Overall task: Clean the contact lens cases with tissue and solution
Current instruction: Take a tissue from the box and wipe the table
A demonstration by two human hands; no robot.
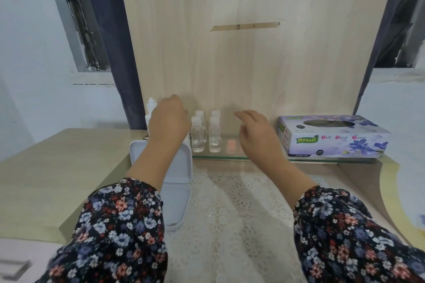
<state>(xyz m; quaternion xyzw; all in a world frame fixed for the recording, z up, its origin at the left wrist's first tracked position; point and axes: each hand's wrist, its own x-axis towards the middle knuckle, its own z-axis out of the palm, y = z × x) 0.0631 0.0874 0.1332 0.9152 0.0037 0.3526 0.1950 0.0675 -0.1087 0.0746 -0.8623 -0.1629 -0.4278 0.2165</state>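
- lace cloth (230,225) lies nearest, with bare room between the sleeves.
- open white case (177,174) sits at its left edge, under the left forearm.
- tissue box (333,138) stands on the glass shelf (230,158), right.
- small bottles (205,133) crowd between the hands; a careless reach could topple them off the shelf edge.
- left hand (169,119) and right hand (255,131) hover apart, fingers loosely curled, holding nothing.
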